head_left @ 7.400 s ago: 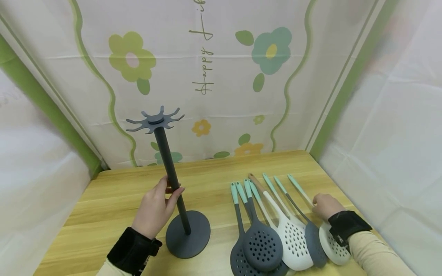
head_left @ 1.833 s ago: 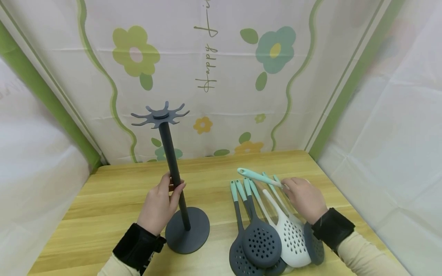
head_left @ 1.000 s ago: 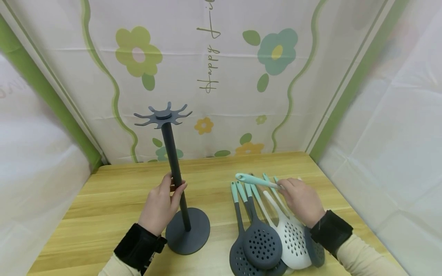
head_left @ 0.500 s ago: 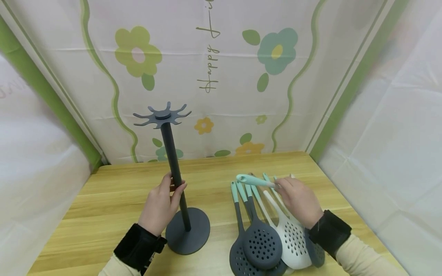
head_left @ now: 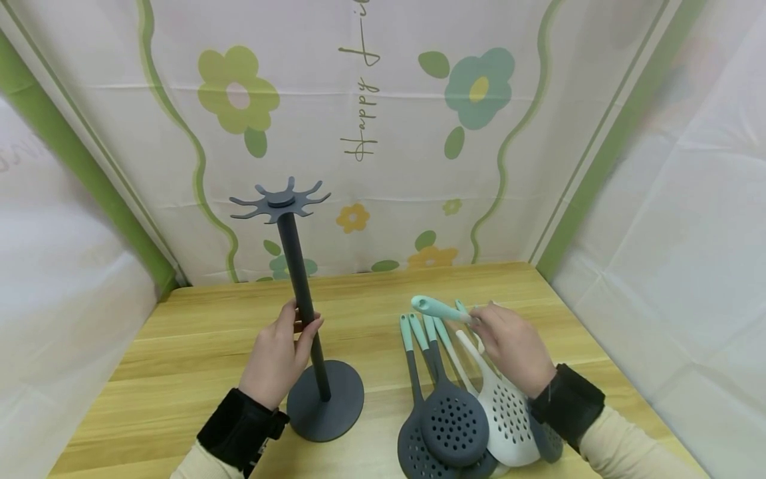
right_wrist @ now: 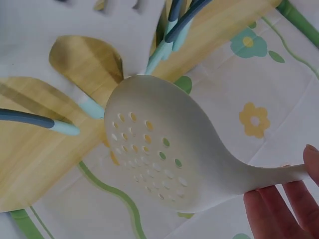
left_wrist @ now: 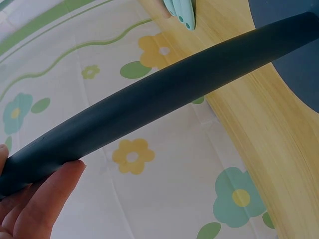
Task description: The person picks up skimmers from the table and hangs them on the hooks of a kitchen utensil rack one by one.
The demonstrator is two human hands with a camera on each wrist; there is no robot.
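Observation:
My left hand (head_left: pixel 274 362) grips the upright post of a dark grey utensil stand (head_left: pixel 293 266), thumb on one side and fingers on the other. The stand has a round base on the table and a ring of bare curved hooks on top. In the left wrist view, the post (left_wrist: pixel 164 92) crosses diagonally from the fingertips. My right hand (head_left: pixel 511 346) holds a white skimmer by its shaft above the other utensils, its mint handle end (head_left: pixel 439 308) pointing left. The skimmer's round perforated head (right_wrist: pixel 154 144) shows in the right wrist view; in the head view, the hand hides it.
On the table's right side lie several utensils, handles away from me: a dark grey skimmer (head_left: pixel 455 426), a white slotted turner (head_left: pixel 509 419) and others partly covered. The wooden tabletop (head_left: pixel 209 332) meets a flower-printed cloth (head_left: pixel 383 166) at the back, with pale cloth on both sides.
The white skimmer lay at the far right earlier; my right hand has raised it and turned its handle leftward. Lately that hand has crept slightly left. The left hand keeps its grip on the post.

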